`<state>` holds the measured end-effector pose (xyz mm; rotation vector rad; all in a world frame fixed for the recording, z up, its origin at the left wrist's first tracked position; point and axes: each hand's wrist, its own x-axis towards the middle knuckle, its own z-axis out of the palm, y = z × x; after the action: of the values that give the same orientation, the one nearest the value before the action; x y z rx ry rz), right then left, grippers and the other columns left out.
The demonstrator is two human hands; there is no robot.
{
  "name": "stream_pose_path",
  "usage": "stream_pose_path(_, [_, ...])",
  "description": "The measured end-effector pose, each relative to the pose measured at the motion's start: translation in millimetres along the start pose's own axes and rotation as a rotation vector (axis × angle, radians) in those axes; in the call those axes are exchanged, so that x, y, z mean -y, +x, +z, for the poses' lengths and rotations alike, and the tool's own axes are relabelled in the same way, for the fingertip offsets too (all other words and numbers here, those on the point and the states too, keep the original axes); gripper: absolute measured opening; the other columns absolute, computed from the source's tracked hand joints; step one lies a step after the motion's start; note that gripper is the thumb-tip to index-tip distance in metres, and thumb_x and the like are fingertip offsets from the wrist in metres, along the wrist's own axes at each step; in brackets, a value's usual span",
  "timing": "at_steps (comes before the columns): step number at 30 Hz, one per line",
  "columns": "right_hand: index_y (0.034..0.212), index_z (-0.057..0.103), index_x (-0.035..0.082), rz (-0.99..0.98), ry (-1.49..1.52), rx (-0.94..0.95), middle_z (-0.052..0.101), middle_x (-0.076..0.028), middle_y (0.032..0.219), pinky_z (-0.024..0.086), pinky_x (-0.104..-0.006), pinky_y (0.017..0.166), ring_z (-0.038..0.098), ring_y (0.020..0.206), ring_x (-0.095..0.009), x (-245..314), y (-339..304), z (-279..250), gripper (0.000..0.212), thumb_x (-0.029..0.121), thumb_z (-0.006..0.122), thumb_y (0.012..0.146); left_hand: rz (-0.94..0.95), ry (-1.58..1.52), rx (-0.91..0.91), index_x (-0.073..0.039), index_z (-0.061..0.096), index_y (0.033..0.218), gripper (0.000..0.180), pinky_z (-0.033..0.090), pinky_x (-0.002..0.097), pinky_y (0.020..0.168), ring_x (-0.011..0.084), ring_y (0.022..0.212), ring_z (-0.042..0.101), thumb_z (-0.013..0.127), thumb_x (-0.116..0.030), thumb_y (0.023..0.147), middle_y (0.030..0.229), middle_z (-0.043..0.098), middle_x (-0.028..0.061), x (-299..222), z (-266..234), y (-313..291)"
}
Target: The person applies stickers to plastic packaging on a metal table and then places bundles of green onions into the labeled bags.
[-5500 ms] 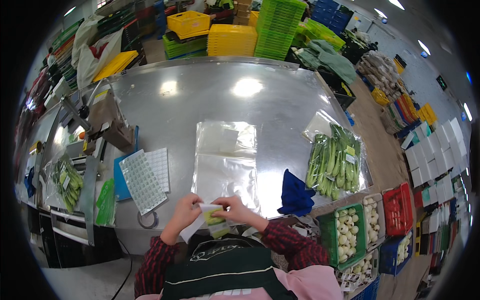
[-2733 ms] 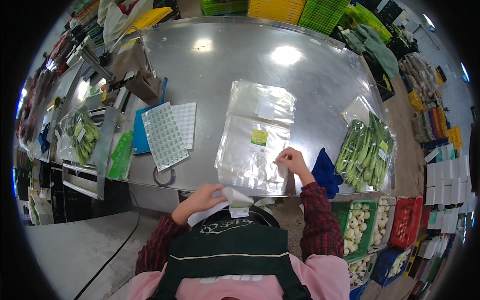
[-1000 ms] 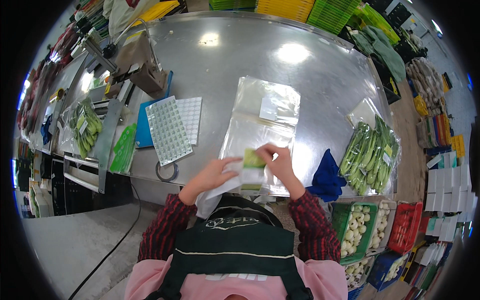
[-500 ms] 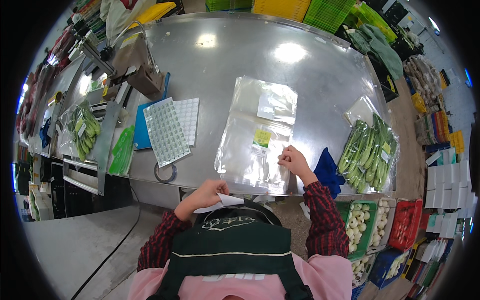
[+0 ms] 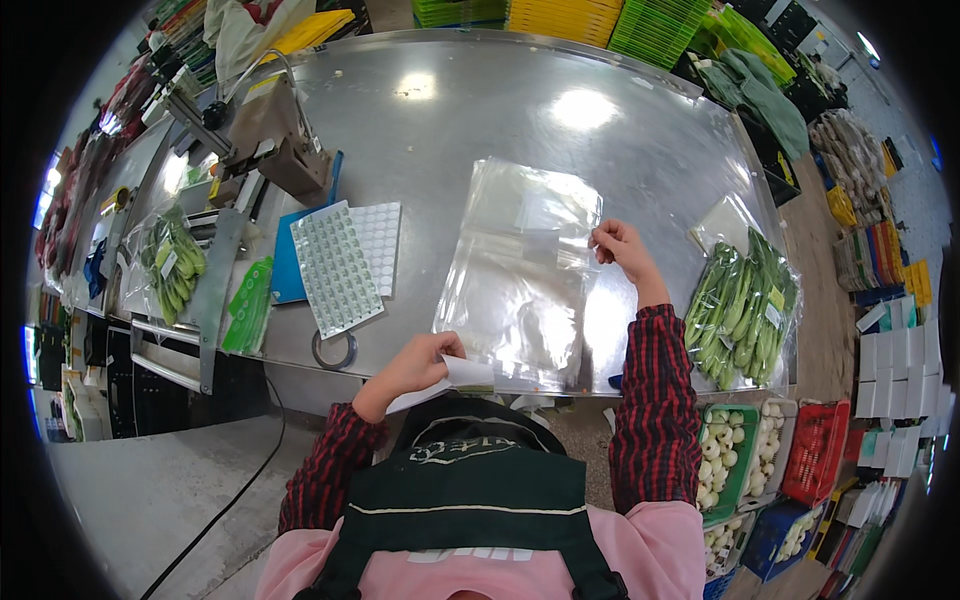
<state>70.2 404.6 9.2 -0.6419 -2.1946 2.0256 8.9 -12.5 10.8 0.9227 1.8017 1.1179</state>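
My left hand (image 5: 412,367) is closed on a sheet of white paper strips (image 5: 466,374), held over the front edge of the table. Before me lie flat clear plastic bags (image 5: 510,300), glossy and overlapping. At their right edge my right hand (image 5: 622,248) has its thumb and fingers pinched together; whether film is between the fingertips is not clear. A pale rectangle (image 5: 540,212) shows faintly through the upper part of the bags. My right forearm covers most of a dark blue cloth (image 5: 615,381).
Bagged green vegetables (image 5: 745,310) lie at the right. Left are sticker sheets (image 5: 338,270), a tape roll (image 5: 334,349), green plastic packaging (image 5: 247,305) and a brown machine (image 5: 275,135). Beside the table stand crates of white onion-like vegetables (image 5: 722,450) and a red crate (image 5: 815,450).
My right hand has moved up and right along the bags' edge. The yellow-green label on the bags no longer shows. My left hand has risen slightly with the white paper.
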Motion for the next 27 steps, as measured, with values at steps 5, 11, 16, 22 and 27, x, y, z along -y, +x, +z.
stream_pose_path(5, [0.083,0.059,0.004,-0.398,0.305,-0.924,0.062,-0.003,0.072,0.045,-0.0261,0.054,0.059,0.058,-0.012,-21,5,26,0.016,0.015,0.058,0.095,0.269,0.324,-0.121,0.0,0.059,0.088,0.016,0.04,0.0407,0.102,0.0357,0.126,0.048,0.058,0.003,0.073,0.132,0.053,0.0229,41,-1,21])
stream_pose_path(11, [0.097,0.065,0.001,-0.355,-0.986,-0.126,0.06,-0.017,0.116,0.043,-0.0437,0.097,0.055,0.112,-0.035,-82,-38,99,0.036,0.033,0.07,0.081,0.236,0.507,-0.022,0.0,0.058,0.091,0.02,0.035,0.0436,0.109,0.0419,0.139,0.032,0.055,0.003,0.072,0.142,0.044,0.0266,74,13,22])
stream_pose_path(16, [0.098,0.067,0.001,-0.424,-1.058,-0.139,0.06,-0.013,0.117,0.038,-0.0437,0.102,0.049,0.12,-0.032,-63,-45,108,0.038,0.033,0.074,0.078,0.03,0.214,-0.095,0.001,0.062,0.095,0.015,0.043,0.0418,0.1,0.037,0.129,0.047,0.057,-0.007,0.084,0.127,0.057,0.0239,67,5,9])
stream_pose_path(22, [0.109,0.066,-0.001,-0.173,-0.003,0.278,0.07,-0.007,0.098,0.052,-0.0261,0.075,0.066,0.084,-0.011,-16,-88,165,0.036,0.015,0.078,0.08,-0.217,0.418,-0.153,-0.002,0.066,0.102,0.022,0.049,0.0398,0.073,0.0321,0.086,0.067,0.057,-0.017,0.087,0.101,0.067,0.0189,17,-23,33])
stream_pose_path(27, [0.102,0.069,0.001,-0.038,0.099,0.112,0.07,-0.002,0.081,0.048,-0.0227,0.065,0.061,0.072,-0.008,-2,-122,194,0.022,0.004,0.074,0.08,0.289,-0.037,-0.389,-0.002,0.068,0.104,0.024,0.041,0.0328,0.054,0.0123,0.057,0.051,0.057,-0.009,0.084,0.062,0.055,0.0052,-29,-6,42])
